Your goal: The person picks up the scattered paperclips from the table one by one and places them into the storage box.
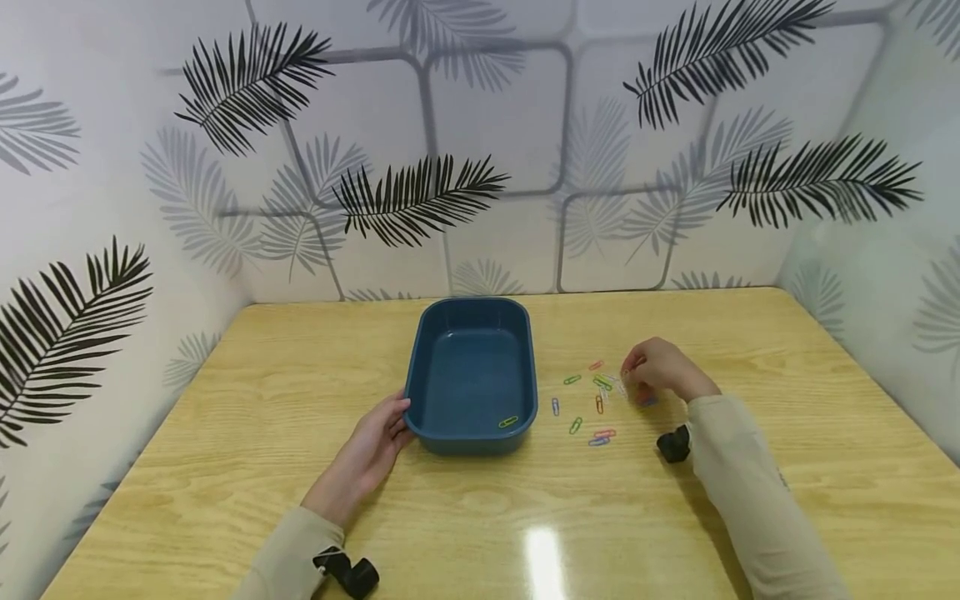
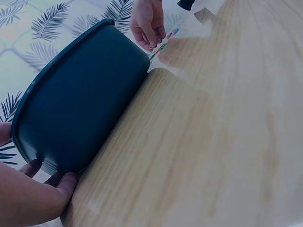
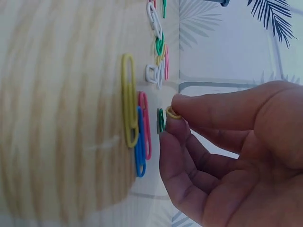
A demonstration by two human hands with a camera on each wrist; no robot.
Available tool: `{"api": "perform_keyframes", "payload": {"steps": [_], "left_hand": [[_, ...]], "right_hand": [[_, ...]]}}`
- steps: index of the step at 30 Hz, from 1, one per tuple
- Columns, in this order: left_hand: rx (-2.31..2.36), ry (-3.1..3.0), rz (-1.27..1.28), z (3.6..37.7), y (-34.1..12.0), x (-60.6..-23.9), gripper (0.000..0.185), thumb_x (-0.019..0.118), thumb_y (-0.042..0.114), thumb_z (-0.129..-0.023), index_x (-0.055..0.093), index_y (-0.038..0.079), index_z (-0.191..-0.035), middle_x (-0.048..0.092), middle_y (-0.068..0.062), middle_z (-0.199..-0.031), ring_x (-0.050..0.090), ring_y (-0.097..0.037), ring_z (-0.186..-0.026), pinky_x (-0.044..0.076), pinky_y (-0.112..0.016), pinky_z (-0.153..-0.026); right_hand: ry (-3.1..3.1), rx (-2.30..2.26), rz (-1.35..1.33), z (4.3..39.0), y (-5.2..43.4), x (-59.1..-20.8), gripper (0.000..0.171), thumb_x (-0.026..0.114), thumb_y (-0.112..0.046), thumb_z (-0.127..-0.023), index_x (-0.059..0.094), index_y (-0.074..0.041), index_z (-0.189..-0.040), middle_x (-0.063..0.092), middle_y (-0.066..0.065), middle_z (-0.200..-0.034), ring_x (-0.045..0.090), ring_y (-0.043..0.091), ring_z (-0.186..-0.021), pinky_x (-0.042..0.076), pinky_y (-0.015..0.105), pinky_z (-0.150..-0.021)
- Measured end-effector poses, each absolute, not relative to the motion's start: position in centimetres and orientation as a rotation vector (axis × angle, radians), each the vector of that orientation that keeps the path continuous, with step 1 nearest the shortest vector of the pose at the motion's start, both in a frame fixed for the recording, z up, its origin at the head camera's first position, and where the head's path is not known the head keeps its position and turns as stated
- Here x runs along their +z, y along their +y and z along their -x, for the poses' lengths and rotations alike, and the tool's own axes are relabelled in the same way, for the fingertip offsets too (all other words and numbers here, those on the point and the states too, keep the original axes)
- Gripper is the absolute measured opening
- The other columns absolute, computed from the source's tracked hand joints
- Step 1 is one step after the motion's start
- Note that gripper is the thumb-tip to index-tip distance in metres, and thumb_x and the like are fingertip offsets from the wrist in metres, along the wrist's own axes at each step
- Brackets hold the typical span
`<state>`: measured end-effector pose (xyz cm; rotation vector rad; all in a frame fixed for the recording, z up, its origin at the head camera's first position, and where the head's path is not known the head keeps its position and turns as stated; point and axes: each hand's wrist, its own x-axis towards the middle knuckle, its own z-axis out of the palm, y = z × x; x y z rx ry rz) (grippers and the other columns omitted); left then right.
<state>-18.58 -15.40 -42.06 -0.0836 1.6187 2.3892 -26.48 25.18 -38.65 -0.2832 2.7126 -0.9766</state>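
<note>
No writing, label, brand, number or sign can be read anywhere in the three views; the blue tub has plain walls with no mark that shows; the coloured paper clips carry nothing legible; the bench shows only wood grain; the wall covering bears a leaf pattern and grey lines, no letters.

Wooden table, leaf-patterned walls
</note>
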Motion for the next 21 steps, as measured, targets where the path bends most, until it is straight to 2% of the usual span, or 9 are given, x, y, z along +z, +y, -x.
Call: {"api": "perform_keyframes", "payload": {"steps": [5, 10, 21], "left_hand": [[2.388, 1.633, 0.075, 18.6, -15.4, -42.0, 0.05, 0.041, 0.012, -0.1, 0.03, -0.008, -0.145, 0.054, -0.007, -0.117, 0.048, -0.018, -0.106, 0.04, -0.028, -0.094], [2.384, 1.63, 0.085, 18.7, -15.3, -42.0, 0.051, 0.04, 0.011, -0.1, 0.029, -0.007, -0.145, 0.054, -0.007, -0.119, 0.048, -0.017, -0.108, 0.038, -0.029, -0.096], [2.391, 1.627, 0.103, 18.5, -15.4, -42.2, 0.05, 0.041, 0.011, -0.099, 0.03, -0.008, -0.145, 0.055, -0.007, -0.118, 0.049, -0.017, -0.108, 0.038, -0.029, -0.096]], "right_hand": [[2.766, -0.974, 0.261, 26.6, 25.1, -38.4, 0.016, 0.061, 0.001, -0.084, 0.065, 0.011, -0.095, 0.063, 0.014, -0.085, 0.057, 0.018, -0.07, 0.049, 0.03, -0.062], [2.738, -1.046, 0.251, 26.7, 24.9, -38.5, 0.02, 0.059, 0.002, -0.084, 0.063, 0.012, -0.1, 0.063, 0.016, -0.089, 0.056, 0.016, -0.068, 0.049, 0.028, -0.06], [2.71, -1.158, 0.174, 26.2, 24.1, -38.0, 0.025, 0.058, 0.0, -0.088, 0.06, 0.016, -0.108, 0.064, 0.018, -0.091, 0.061, 0.017, -0.068, 0.055, 0.03, -0.063]]}}
